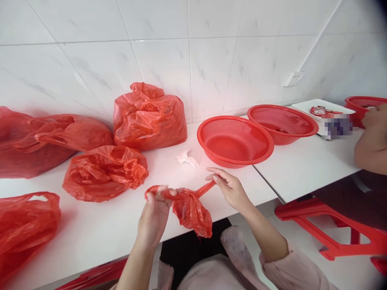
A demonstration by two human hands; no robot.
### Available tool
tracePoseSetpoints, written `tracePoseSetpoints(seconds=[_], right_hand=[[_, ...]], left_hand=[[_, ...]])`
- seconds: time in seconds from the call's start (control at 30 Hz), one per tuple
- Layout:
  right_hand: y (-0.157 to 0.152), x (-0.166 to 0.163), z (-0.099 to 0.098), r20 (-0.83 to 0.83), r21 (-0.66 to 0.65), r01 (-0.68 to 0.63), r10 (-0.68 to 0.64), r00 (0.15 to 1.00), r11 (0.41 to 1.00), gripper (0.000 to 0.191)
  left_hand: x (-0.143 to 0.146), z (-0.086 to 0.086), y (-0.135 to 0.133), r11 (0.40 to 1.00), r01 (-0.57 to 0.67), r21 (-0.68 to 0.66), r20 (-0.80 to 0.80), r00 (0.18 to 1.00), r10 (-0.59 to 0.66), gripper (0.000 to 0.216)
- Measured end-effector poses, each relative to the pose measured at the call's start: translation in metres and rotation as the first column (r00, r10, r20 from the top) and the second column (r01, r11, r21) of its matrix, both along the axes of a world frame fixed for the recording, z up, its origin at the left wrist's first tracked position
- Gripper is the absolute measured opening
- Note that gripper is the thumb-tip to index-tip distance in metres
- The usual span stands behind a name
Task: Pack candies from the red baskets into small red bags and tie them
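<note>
I hold a small crumpled red plastic bag [190, 209] over the front edge of the white table [99, 229]. My left hand [155, 215] is closed on the bag's left handle. My right hand [229, 187] pinches the right handle, which is pulled taut. The bag's body hangs down between my hands.
Several filled red plastic bags [149, 117] lie on the table's left and back. A scrap of white paper [187, 158] lies near a red perforated basin [235, 141]; a second basin [282, 123] and a white tray [323, 109] stand further right. Another person's arm [371, 141] and a red stool [332, 229] are at right.
</note>
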State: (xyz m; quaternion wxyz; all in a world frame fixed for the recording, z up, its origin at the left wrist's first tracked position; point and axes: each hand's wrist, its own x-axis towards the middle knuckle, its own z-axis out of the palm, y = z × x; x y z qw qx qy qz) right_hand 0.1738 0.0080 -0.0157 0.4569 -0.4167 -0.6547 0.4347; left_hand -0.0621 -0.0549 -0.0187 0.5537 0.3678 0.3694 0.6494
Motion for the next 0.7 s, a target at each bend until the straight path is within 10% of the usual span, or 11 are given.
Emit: tracePoseSetpoints(seconds=[0.23,0.5,0.7], right_hand=[[0.002,-0.044,0.058,0.194,0.366,-0.254,0.193,0.962,0.895,0.038],[0.013,-0.038,0.022,0.207,0.136,-0.183,0.153,0.966,0.974,0.035],[0.001,-0.020,0.032,0.003,0.117,0.131,-0.133,0.991,0.984,0.019]], left_hand=[[0.041,0.028,0.026,0.913,0.345,-0.218,-0.548,0.731,-0.407,0.028],[0.037,0.019,0.036,0.937,0.317,-0.149,-0.420,0.838,-0.350,0.039],[0.030,0.009,0.035,0.974,0.191,-0.124,-0.371,0.901,-0.224,0.036]])
